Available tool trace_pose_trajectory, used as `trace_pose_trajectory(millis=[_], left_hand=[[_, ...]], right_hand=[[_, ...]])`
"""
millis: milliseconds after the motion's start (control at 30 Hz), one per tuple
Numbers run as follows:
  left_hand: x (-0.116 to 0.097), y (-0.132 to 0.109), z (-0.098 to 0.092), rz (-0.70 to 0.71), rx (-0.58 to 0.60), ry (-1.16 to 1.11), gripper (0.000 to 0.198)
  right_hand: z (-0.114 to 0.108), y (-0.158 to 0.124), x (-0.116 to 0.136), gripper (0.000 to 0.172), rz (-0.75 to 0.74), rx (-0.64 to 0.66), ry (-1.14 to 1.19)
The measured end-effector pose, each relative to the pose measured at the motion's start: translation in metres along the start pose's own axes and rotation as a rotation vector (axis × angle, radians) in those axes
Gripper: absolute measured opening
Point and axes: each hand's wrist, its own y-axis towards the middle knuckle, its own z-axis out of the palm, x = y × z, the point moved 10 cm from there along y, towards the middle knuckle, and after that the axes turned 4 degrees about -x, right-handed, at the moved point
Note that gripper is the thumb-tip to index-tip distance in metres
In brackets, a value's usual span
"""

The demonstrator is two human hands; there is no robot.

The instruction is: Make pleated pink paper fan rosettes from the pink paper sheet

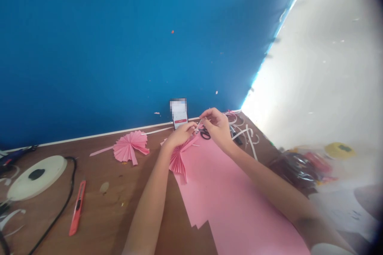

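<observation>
Both my hands are close together near the wall, over a pleated pink paper fan point(178, 160). My left hand point(181, 133) is closed in a pinch on a narrow pale paper strip by the fan's upper end. My right hand point(218, 126) pinches the same strip slightly higher, thumb and forefinger together. A large pink paper sheet point(221, 183) lies beneath the fan and my right forearm. Black-handled scissors point(205, 134) rest between the hands, partly hidden. Another pleated pink fan point(131, 147) with a long tail lies to the left.
A phone point(179, 112) leans against the blue wall. A red box cutter point(77, 208) lies at left, beside a black cable point(67, 199) and a round cream object point(38, 177). White strips point(250, 141) curl at right. Plastic-wrapped items point(302, 165) sit at the right edge.
</observation>
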Motion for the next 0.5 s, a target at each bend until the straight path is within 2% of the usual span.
trace_pose_trajectory(millis=[100,233,400,500], left_hand=[[0.002,0.001,0.004,0.002,0.019,-0.044,0.031],[0.004,0.001,-0.001,-0.032,-0.021,-0.094,0.029],[-0.015,-0.004,-0.021,0.025,-0.124,0.004,0.024],[-0.023,-0.008,-0.028,0.032,-0.147,0.035,0.021]], right_hand=[[-0.003,0.001,-0.003,0.011,0.013,-0.018,0.01],[-0.002,0.002,0.001,0.01,0.012,0.002,0.013],[0.005,-0.001,0.024,0.018,-0.039,0.1,0.052],[0.004,-0.002,0.031,0.023,-0.047,0.097,0.079]])
